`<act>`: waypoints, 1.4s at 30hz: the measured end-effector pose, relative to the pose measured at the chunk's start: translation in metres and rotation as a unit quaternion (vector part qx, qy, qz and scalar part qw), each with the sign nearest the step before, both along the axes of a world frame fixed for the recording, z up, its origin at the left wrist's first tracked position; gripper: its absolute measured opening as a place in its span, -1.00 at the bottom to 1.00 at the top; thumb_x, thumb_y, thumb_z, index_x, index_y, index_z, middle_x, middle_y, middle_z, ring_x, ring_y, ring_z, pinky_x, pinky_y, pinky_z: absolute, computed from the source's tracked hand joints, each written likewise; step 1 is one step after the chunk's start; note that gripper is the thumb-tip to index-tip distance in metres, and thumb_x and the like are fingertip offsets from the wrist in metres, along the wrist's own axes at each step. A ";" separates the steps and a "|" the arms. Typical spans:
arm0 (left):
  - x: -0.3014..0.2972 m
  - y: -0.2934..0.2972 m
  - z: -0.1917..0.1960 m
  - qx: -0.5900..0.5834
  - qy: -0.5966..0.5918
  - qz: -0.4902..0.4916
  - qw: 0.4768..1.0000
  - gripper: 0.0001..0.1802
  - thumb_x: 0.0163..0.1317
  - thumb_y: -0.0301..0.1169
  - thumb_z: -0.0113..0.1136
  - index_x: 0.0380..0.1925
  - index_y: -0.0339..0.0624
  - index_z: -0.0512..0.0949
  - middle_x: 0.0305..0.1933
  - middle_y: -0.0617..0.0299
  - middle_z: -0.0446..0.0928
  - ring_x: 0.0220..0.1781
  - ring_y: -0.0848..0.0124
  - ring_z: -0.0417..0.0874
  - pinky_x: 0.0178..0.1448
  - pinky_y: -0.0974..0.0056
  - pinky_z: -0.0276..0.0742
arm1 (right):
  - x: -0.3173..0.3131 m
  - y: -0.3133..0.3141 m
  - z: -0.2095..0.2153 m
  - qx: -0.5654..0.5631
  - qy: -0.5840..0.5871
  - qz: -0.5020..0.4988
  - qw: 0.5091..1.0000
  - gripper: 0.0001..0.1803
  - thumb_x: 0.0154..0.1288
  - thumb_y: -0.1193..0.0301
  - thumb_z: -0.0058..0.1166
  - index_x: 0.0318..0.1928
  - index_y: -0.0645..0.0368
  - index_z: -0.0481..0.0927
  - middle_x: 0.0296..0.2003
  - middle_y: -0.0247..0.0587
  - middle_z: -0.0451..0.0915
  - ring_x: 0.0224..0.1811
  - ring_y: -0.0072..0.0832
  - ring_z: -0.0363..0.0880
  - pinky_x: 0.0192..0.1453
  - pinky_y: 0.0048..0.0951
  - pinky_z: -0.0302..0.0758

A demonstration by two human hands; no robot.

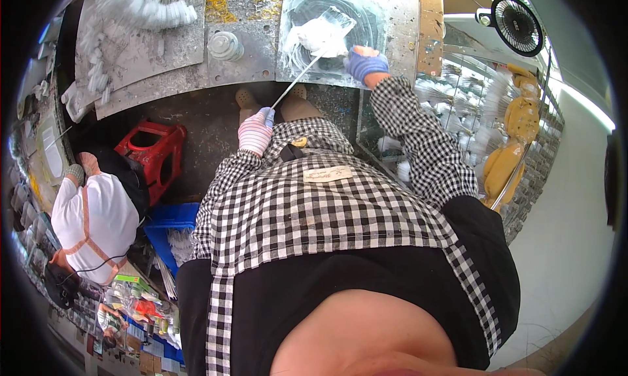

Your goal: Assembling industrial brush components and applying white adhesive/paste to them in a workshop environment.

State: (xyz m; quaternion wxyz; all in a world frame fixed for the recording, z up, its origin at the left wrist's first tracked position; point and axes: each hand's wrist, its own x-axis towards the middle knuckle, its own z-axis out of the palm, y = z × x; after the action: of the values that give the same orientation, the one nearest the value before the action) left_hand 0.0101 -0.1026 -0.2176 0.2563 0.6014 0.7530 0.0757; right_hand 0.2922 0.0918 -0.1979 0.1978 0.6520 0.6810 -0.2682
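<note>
Thin white stick (297,82), slanted from left hand (255,131) toward white bundle (320,36).

Open gap is showing betw worktable (163,55) edge & lap, w/ red stool (152,155) blocking lower left, white knob (226,46) & fan (517,24) crowding bench top.

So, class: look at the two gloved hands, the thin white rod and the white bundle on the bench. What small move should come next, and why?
Probably draw the thin white rod back a little with the left hand. Its far end lies in the white bundle, which the right hand presses onto the grey bench. With the bundle pinned, the rod looks free to slide.
</note>
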 end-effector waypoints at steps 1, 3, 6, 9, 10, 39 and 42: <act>0.000 -0.001 -0.001 -0.019 -0.012 0.002 1.000 -0.70 0.39 -0.13 0.15 -0.12 -0.07 0.68 -0.27 -0.13 0.65 -0.16 -0.08 0.67 -0.10 0.00 0.59 | 0.001 0.007 0.001 0.001 0.002 -0.002 1.000 -0.54 0.36 0.03 -0.02 -0.02 0.12 0.67 -0.02 0.05 0.68 0.02 -0.05 0.68 0.16 -0.10 0.56; 0.001 0.003 -0.010 -0.048 -0.010 0.004 0.999 -0.67 0.40 -0.09 0.12 -0.09 -0.06 0.67 -0.20 -0.12 0.66 -0.09 -0.07 0.66 -0.03 0.01 0.58 | 0.006 0.021 0.009 0.018 -0.001 0.029 0.999 -0.54 0.36 0.04 -0.01 0.00 0.11 0.67 -0.02 0.07 0.68 0.02 -0.05 0.68 0.16 -0.09 0.57; -0.003 0.011 -0.029 -0.092 0.022 0.006 0.996 -0.62 0.43 -0.04 0.05 -0.05 -0.03 0.66 -0.13 -0.05 0.67 -0.04 -0.04 0.66 0.02 0.00 0.57 | 0.000 0.027 0.052 -0.024 -0.048 0.029 0.998 -0.57 0.33 0.15 -0.02 0.11 0.01 0.64 0.05 -0.06 0.67 0.09 -0.11 0.66 0.17 -0.18 0.58; -0.002 0.006 -0.037 -0.079 0.022 0.020 0.996 -0.61 0.43 -0.03 0.00 0.00 0.03 0.64 -0.12 -0.05 0.67 -0.04 -0.07 0.66 0.02 -0.04 0.57 | -0.007 0.031 0.077 -0.031 -0.086 0.124 0.988 -0.53 0.38 0.07 -0.06 0.14 0.03 0.61 0.06 -0.09 0.66 0.12 -0.11 0.63 0.28 -0.19 0.51; 0.000 0.007 -0.033 -0.082 0.023 0.018 0.996 -0.60 0.44 -0.02 -0.01 0.01 0.02 0.64 -0.10 -0.05 0.67 -0.03 -0.06 0.66 0.04 -0.04 0.57 | -0.006 0.038 0.065 0.016 -0.046 0.108 0.993 -0.52 0.37 0.06 -0.06 0.14 0.05 0.61 0.06 -0.09 0.66 0.15 -0.09 0.61 0.34 -0.17 0.45; 0.020 -0.009 -0.013 -0.079 0.040 -0.031 0.996 -0.70 0.40 -0.16 0.07 -0.06 -0.06 0.63 -0.21 -0.06 0.67 -0.14 -0.04 0.68 -0.05 -0.04 0.56 | -0.006 0.040 0.026 0.044 -0.026 0.255 0.966 -0.63 0.35 0.19 -0.05 -0.03 0.08 0.70 -0.13 -0.01 0.72 -0.06 -0.12 0.72 0.00 -0.11 0.62; 0.018 -0.006 -0.016 -0.067 0.011 -0.024 0.997 -0.71 0.40 -0.17 0.06 -0.05 -0.04 0.63 -0.24 -0.07 0.67 -0.16 -0.04 0.68 -0.07 -0.04 0.56 | -0.040 0.035 0.026 0.087 -0.022 0.274 0.958 -0.65 0.34 0.20 -0.02 -0.05 0.07 0.71 -0.16 -0.02 0.73 -0.09 -0.13 0.73 -0.05 -0.11 0.63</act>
State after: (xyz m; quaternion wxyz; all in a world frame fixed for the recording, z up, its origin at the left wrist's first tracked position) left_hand 0.0278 -0.1081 -0.2341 0.2891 0.6020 0.7443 0.0120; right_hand 0.2517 0.1272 -0.1718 0.2208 0.4612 0.8497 -0.1290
